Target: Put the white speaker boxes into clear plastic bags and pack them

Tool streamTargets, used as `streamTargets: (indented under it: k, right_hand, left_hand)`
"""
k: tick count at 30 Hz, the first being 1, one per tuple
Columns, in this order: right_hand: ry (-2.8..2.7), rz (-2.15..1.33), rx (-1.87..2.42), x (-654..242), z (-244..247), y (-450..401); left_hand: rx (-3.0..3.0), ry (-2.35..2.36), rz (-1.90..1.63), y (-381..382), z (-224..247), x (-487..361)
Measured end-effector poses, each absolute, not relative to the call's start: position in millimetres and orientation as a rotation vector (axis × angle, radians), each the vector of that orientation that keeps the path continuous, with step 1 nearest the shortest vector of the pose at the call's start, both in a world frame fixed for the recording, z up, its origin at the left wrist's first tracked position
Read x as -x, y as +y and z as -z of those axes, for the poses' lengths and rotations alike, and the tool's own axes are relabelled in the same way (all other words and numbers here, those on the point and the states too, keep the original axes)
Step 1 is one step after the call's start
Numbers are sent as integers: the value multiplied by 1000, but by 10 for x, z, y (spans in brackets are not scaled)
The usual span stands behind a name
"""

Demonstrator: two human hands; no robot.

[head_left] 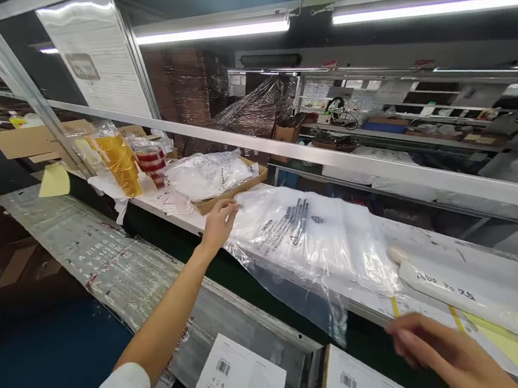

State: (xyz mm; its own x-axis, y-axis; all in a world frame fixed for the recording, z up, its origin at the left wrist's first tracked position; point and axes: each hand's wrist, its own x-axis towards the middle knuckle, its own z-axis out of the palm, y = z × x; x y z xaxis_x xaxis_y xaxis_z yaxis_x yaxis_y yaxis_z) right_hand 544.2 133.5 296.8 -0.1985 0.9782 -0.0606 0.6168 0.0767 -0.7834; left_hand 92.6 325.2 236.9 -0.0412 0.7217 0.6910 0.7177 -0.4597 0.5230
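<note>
Fingers [232,206] of left hand [215,227] nearly together at plastic bags [302,233], hold unclear; right hand [446,347] loosely curled, seemingly empty; bags flat on counter [417,233], white boxes [245,377] outside them.

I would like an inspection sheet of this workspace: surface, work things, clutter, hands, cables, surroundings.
Surface: white shelf, dark scuff marks.
Work things: clear plastic bagging printed CAUTION, overhanging the shelf's front edge; two white boxes lower down.
Clutter: yellow tape, red tape, cardboard tray with printed plastic; marked white packet.
Hands: left hand at the bagging's left end, grip unclear; right hand near the shelf edge, blurred, nothing seen in it.
Cables: coiled black cable in the background; thin wires near the lamps.
Surroundings: lit tube lamps, shelving behind.
</note>
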Motion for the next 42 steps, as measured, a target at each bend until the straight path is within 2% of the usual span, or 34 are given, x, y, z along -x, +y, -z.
streamTargets:
  k: [2, 4, 8, 11, 14, 16, 20, 23, 27, 30, 32, 36, 38, 42]
  right_hand:
    - [-2082, -817, 1457, -4893, -3375, 1640]
    - [-2210, -688, 1339, -4372, -3575, 1877]
    - [-2350, -873, 1249, -3600, -3367, 1973]
    - [-1930, -1077, 1311, -3406, -3044, 1831]
    - [-1306, -1542, 1273, -3515, -2928, 1682]
    - [-923, -1763, 1224, -3654, -2949, 1593]
    - [-464, -1762, 1177, -3867, -2910, 1324]
    - [-362, -1646, 1159, -3954, -2728, 982]
    - [-644, -1520, 1359, -4188, -2568, 435]
    - [-1096, -1426, 1433, -4428, -2672, 86]
    - [-1323, -1247, 1417, -4508, -2807, -70]
    - [-1622, -904, 1769, -4511, -2972, -190]
    - [-1748, -942, 1830, -4599, -2948, -223]
    - [-1662, -1276, 1615, -4960, -2795, -413]
  left_hand:
    - [-2284, 1318, -1504, 2984, -2530, -1021]
    - [-2269, 1100, -1381, 2638, -2649, -1184]
    - [-1768, 801, -1299, 1993, -2719, -1425]
    - [-1518, 565, -1231, 1800, -2682, -1334]
    - [-1782, 752, -1376, 1870, -2634, -1160]
    - [-2001, 876, -1312, 1984, -2619, -1109]
    - [-1942, 573, -824, 2159, -2612, -1212]
    - [-1660, 490, -765, 2166, -2556, -1376]
    - [-1403, 548, -608, 1989, -2452, -1578]
    - [-1617, 642, -485, 1699, -2486, -1727]
    - [-1790, 671, -378, 1457, -2574, -1852]
    - [-1971, 538, -177, 1051, -2738, -2109]
    - [-1968, 499, -223, 946, -2739, -2178]
    - [-1773, 595, -364, 781, -2551, -2138]
